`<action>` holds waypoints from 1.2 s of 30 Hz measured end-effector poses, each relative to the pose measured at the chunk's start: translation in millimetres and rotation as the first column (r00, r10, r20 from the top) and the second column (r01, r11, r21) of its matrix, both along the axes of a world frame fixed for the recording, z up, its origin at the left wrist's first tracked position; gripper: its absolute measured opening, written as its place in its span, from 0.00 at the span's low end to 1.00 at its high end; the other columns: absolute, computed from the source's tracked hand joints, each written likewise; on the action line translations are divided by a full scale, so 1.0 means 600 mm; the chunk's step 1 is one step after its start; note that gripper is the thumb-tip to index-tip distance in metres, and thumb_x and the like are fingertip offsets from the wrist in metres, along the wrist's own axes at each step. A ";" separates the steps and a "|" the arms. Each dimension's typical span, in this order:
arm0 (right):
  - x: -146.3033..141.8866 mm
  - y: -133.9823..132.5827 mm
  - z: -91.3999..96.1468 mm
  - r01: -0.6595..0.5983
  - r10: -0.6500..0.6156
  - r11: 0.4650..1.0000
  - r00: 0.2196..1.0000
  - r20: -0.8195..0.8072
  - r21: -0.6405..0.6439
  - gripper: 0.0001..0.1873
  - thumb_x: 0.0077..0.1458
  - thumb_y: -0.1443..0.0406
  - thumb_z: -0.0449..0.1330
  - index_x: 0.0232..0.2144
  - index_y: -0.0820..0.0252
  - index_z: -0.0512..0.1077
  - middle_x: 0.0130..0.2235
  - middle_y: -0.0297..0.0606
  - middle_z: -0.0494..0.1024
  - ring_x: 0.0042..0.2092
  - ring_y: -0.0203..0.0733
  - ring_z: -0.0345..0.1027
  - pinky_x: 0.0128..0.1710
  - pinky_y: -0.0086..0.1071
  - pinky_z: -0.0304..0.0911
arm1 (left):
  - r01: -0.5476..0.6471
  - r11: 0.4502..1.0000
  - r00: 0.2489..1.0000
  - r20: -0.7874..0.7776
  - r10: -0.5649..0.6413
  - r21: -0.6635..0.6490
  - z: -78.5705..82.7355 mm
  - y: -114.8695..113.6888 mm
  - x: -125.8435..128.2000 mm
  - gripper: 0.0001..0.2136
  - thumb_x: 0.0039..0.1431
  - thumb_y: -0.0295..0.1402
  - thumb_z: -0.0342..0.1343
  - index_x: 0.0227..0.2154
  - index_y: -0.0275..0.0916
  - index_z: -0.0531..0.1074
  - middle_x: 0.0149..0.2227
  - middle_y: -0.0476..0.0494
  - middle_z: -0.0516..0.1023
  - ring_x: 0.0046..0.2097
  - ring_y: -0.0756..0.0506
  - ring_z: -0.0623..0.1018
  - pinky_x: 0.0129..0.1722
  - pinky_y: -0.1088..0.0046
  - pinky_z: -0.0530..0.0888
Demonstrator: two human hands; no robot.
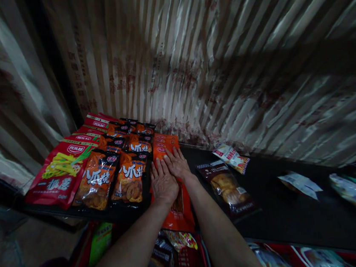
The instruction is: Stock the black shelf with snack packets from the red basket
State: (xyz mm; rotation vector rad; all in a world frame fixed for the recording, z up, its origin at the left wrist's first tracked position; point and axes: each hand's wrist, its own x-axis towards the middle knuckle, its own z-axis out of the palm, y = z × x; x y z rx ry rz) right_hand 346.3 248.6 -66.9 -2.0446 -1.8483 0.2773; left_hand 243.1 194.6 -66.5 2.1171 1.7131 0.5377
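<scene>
Left hand (pixel 165 187) and right hand (pixel 178 164) lie flat on orange packets (pixel 168 139), grip clamping nothing; press evenly, square to the front edge of the counter (pixel 271 217).

Cream-and-brown ribbed sheeting (pixel 142 47) with dark red print stands behind a long, flat black counter (pixel 287 219). A dark upright post (pixel 57 61) divides the sheeting at left. Dull grey floor (pixel 4 247) shows lower left. Light is dim, a broad shadow crossing the sheeting's right.
</scene>
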 end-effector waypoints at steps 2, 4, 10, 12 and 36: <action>0.004 -0.007 0.003 0.044 -0.039 0.997 0.996 -0.074 0.064 0.31 0.61 0.49 0.42 0.62 0.56 0.56 0.67 0.36 0.48 0.69 0.46 0.28 0.65 0.46 0.32 | -0.013 1.000 1.000 0.020 0.013 0.008 0.001 -0.002 0.000 0.30 0.59 0.32 0.42 0.64 0.29 0.49 0.67 0.33 0.46 0.67 0.33 0.46 0.64 0.55 0.51; 0.011 -0.019 0.008 0.121 -0.088 0.981 0.974 -0.207 0.151 0.34 0.61 0.48 0.40 0.62 0.58 0.55 0.67 0.38 0.49 0.69 0.46 0.29 0.66 0.46 0.33 | -0.036 0.999 0.998 0.042 0.035 0.028 0.001 -0.003 0.000 0.30 0.58 0.33 0.44 0.63 0.28 0.51 0.67 0.30 0.46 0.67 0.33 0.47 0.63 0.56 0.51; 0.032 -0.066 0.001 0.311 -0.169 0.944 0.739 -0.652 0.108 0.40 0.57 0.41 0.41 0.63 0.58 0.54 0.65 0.39 0.56 0.66 0.45 0.47 0.65 0.41 0.43 | -0.073 0.995 0.995 0.071 0.069 0.060 0.001 -0.005 -0.002 0.28 0.60 0.34 0.45 0.62 0.27 0.54 0.66 0.26 0.48 0.65 0.32 0.53 0.62 0.57 0.55; 0.032 -0.070 -0.006 0.300 -0.156 0.950 0.689 -0.708 0.083 0.41 0.56 0.40 0.41 0.62 0.58 0.56 0.64 0.39 0.58 0.65 0.45 0.50 0.64 0.39 0.44 | -0.071 0.996 0.996 0.065 0.067 0.061 0.000 -0.005 -0.002 0.28 0.60 0.34 0.45 0.62 0.27 0.53 0.65 0.25 0.49 0.64 0.32 0.56 0.61 0.57 0.57; -0.028 -0.193 -0.036 0.383 -0.189 0.918 0.656 -0.730 0.106 0.39 0.59 0.43 0.37 0.65 0.56 0.46 0.65 0.37 0.55 0.65 0.41 0.48 0.63 0.37 0.47 | -0.073 0.997 0.991 0.114 0.075 -0.027 0.017 -0.004 -0.016 0.31 0.59 0.35 0.47 0.63 0.27 0.49 0.67 0.25 0.43 0.66 0.33 0.52 0.62 0.59 0.55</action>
